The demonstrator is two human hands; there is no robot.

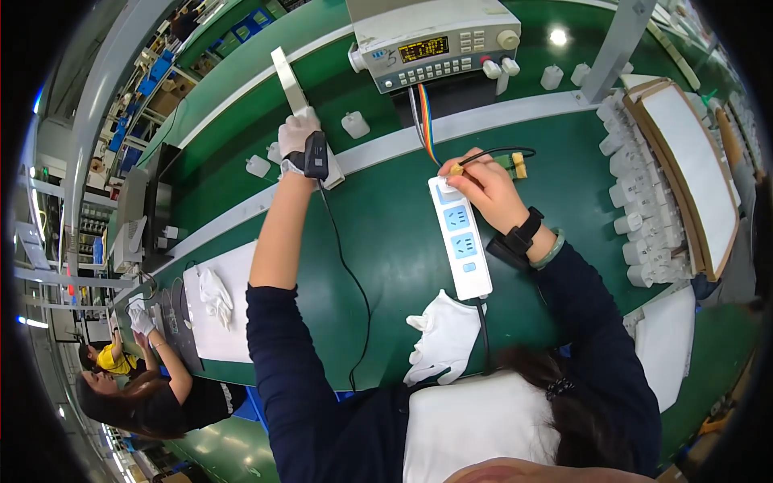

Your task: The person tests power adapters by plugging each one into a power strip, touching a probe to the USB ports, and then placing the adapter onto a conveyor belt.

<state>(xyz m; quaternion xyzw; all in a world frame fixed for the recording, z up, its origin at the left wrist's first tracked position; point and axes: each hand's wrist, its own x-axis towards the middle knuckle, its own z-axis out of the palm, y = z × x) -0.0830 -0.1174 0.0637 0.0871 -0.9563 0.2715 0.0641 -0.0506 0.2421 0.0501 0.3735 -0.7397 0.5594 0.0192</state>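
Note:
My left hand (pixel 298 135), in a white glove, is stretched far forward over a long pale bar (pixel 290 80). Its fingers are curled, and what they hold, if anything, is hidden. My bare right hand (pixel 493 191) is closed at the far end of a white power strip (pixel 475 278) with blue sockets. Its fingertips pinch a white adapter (pixel 448 191) at the end socket. Close to those fingers is a yellow connector (pixel 456 169) on a black cable. Behind the hand lies a green block with a yellow connector (pixel 519 167).
A bench instrument (pixel 439 48) with a lit display stands at the back, ribbon wires hanging from it. Several white adapters (pixel 632 221) line a brown tray at right. A white glove (pixel 447 334) lies near me. Another person (pixel 161 394) works at left.

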